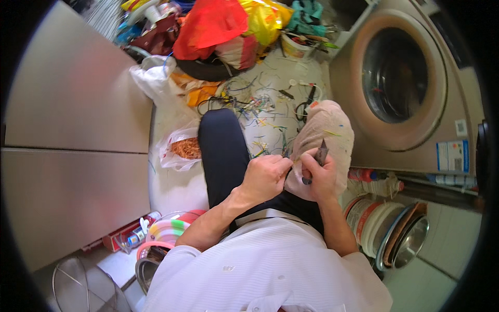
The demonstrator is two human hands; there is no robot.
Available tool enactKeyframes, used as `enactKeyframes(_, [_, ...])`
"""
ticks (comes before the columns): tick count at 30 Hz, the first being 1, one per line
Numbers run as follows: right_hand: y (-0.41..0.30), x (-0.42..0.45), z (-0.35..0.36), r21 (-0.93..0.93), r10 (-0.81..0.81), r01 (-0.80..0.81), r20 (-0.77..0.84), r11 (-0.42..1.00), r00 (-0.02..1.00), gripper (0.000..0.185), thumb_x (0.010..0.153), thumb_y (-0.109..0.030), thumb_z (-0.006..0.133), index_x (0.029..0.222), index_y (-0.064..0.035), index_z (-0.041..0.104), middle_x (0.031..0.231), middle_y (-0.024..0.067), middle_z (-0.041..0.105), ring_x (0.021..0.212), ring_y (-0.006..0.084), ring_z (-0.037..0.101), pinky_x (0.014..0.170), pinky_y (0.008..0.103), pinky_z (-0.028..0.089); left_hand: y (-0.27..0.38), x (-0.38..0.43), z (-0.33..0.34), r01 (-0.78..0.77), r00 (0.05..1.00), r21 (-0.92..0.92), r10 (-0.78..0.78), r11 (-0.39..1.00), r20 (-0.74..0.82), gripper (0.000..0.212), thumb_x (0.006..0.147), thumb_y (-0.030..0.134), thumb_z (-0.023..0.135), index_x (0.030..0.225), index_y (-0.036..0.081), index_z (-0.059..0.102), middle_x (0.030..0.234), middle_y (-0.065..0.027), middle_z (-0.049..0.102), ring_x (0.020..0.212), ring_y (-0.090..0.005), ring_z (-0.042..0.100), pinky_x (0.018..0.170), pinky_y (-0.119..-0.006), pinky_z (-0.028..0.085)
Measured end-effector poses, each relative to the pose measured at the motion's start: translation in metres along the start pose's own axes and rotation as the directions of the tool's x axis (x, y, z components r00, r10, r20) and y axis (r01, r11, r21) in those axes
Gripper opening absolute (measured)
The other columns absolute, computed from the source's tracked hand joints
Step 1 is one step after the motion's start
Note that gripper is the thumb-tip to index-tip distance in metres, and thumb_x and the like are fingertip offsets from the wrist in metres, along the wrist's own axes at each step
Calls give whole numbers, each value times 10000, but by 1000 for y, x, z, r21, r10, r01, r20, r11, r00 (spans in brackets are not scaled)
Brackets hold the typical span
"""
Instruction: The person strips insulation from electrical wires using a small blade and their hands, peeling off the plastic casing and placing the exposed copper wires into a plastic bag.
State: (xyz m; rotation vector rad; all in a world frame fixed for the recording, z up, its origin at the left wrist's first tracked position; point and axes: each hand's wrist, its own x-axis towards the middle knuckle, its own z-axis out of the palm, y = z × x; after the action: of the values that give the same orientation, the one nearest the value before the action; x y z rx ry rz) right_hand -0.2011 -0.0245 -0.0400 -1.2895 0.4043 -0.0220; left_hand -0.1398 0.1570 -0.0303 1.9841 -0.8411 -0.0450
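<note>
Above the lap, my left hand [268,173] is closed on a thin dark wire or cable end, mostly hidden by the fingers. My right hand [321,173] grips a dark utility knife [322,153], its pointed end towards the top of the view. A short yellowish strand spans the small gap between the two hands. Under the right hand a beige cloth [329,124] covers the leg, with a yellow-green wire scrap [331,133] on it. Cut wire pieces [261,103] lie scattered on the floor beyond the knees. Stripped copper strands [186,148] fill a white plastic bag [167,160] at the left.
A front-loading washing machine [393,78] stands at the right, a metallic cabinet or appliance [78,117] at the left. Black-handled scissors [302,111] lie near the cloth. Red [212,27] and yellow bags [265,19] and a tub of tools [296,48] are at the far end; stacked basins [374,230] stand lower right.
</note>
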Motion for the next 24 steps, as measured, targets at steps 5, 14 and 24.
enactKeyframes(5, [-24,10,13,-109,-105,88,-169,990,980,108,1003,-166,651,977,-64,673,693,-55,529,568,39,419,513,222,317,-35,2,-25,94,872,-95,-128,991,-473,53,907,46,646,939,17,676,809,-130,699,674,-299,662,602,-392,504])
enactKeyframes(14, [-17,30,18,-242,-18,5,-55,970,998,140,1004,-137,635,919,-33,675,682,-45,521,572,40,414,519,220,309,-237,-136,-12,293,162,-949,-984,117,-71,142,988,148,624,1035,24,676,814,-73,714,588,-113,625,521,-240,456])
enactKeyframes(24, [-19,43,31,-224,44,-54,-46,973,998,97,995,-84,639,925,-31,681,711,-54,563,587,35,445,531,206,340,-361,-160,-48,324,70,-935,-990,141,-125,315,977,153,607,1205,-59,558,1059,-184,672,796,-260,670,639,-344,568])
